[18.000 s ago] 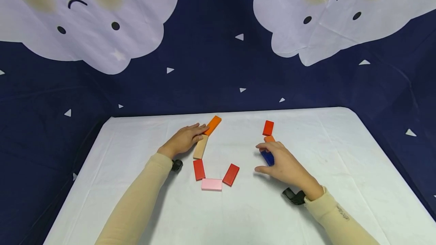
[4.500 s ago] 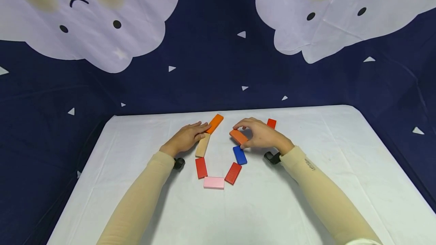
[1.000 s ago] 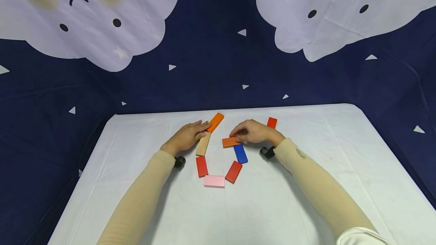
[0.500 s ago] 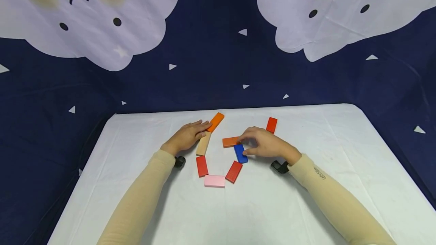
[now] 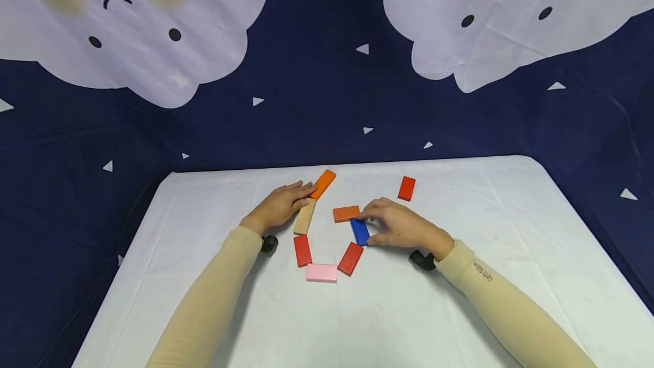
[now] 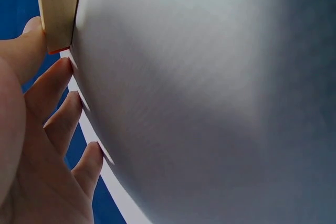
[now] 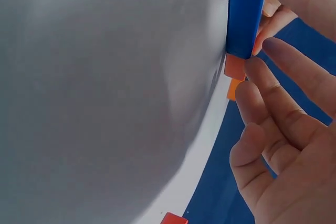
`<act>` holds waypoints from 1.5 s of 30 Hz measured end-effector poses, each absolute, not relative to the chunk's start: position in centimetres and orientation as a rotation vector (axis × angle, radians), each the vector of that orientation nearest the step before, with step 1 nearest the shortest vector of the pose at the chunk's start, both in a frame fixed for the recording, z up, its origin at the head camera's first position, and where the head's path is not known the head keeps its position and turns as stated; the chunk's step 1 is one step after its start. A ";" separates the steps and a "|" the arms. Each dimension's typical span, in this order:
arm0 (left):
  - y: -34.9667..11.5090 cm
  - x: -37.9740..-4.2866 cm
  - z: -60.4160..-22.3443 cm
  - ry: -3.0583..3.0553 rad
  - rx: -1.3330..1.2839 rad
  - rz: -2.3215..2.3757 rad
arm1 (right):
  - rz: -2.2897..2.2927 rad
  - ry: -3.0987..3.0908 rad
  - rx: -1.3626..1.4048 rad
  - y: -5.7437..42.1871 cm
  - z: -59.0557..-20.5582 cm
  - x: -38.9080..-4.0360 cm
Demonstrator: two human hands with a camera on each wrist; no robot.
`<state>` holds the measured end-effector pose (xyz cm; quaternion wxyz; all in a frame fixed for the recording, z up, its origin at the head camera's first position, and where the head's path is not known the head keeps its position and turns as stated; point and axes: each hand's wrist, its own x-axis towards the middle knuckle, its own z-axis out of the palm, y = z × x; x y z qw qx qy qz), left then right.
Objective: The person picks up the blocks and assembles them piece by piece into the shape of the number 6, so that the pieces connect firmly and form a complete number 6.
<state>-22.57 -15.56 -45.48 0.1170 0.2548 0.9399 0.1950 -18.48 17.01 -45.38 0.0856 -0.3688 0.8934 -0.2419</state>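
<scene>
In the head view my left hand (image 5: pixel 278 205) lies with fingers extended, fingertips on an orange block (image 5: pixel 324 182) and thumb at a natural-wood block (image 5: pixel 305 217). The wood block (image 6: pixel 59 11) also shows by the thumb in the left wrist view. My right hand (image 5: pixel 401 225) pinches a blue block (image 5: pixel 360 232) lengthwise, thumb at its near end and a finger at its far end; the right wrist view shows the blue block (image 7: pixel 245 14) between them. A darker orange block (image 5: pixel 346 213) lies crosswise at the blue block's far end.
Red block (image 5: pixel 302 250), pink block (image 5: pixel 321 272) and another red block (image 5: pixel 351 258) continue the curved row at the near side. A lone red block (image 5: pixel 406 188) lies at the back right. All rest on a white-covered table (image 5: pixel 327 322); a dark blue cloth (image 5: pixel 317 129) hangs behind.
Earlier, my right hand brought the blue and darker orange blocks from the right into the row. It has since released the turned orange block and shifted back to the blue one. Left hand stays put.
</scene>
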 end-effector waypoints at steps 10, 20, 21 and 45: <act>-15.6 -22.6 -45.6 2.754 0.749 0.554 | -0.665 2.706 -1.026 17.1 -45.6 -18.0; -15.7 -22.5 -45.5 2.750 0.750 0.558 | -0.615 2.811 -0.976 17.2 -45.5 -16.9; -15.7 -22.5 -45.5 2.749 0.749 0.559 | -0.607 2.820 -0.979 17.1 -45.5 -16.8; -15.6 -22.6 -45.4 2.743 0.728 0.572 | -0.646 2.813 -1.019 14.5 -43.5 -19.8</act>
